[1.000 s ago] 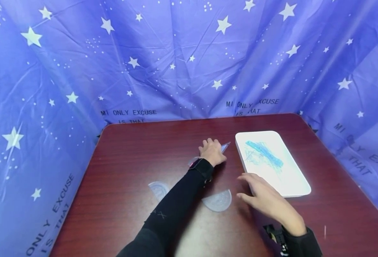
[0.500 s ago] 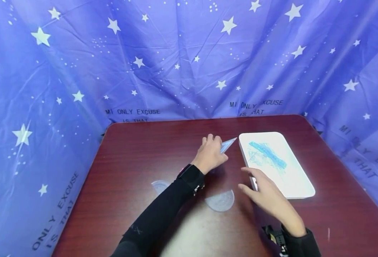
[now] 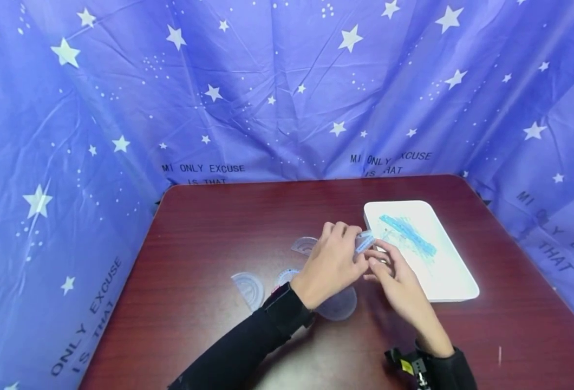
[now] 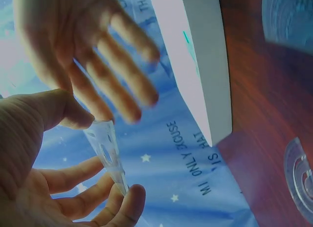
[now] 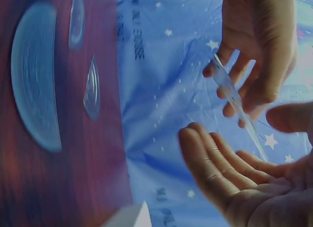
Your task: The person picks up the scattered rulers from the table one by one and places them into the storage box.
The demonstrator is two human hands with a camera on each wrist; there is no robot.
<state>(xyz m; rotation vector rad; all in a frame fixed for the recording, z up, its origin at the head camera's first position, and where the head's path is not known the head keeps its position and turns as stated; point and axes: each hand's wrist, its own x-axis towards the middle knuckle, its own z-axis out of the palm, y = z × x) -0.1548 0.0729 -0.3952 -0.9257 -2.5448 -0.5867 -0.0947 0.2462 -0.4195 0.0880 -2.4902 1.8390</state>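
Note:
My left hand [image 3: 333, 265] holds a clear plastic set square [image 3: 365, 244] by its edges, thumb on one side and fingertips on the other, as the left wrist view shows. My right hand [image 3: 404, 287] faces it with fingers loosely extended and the thumb apart. In the right wrist view, one end of the set square [image 5: 234, 100] reaches between the right thumb and fingers, which are not curled round it. Clear protractors lie on the table around the left forearm: one at the left [image 3: 249, 290], one behind the hand [image 3: 305, 245], and a frosted one [image 3: 338, 306] partly hidden by the wrist.
A thick white rectangular slab [image 3: 443, 276] with blue scribbles lies right of the hands. Another protractor [image 3: 287, 275] shows beside the left wrist, mostly covered. The dark red table [image 3: 209, 222] is backed by a purple star-printed curtain [image 3: 267, 65].
The left hand has lifted the set square from the table and carried it right and nearer, up to the right hand. Protractors behind the left hand have come into view.

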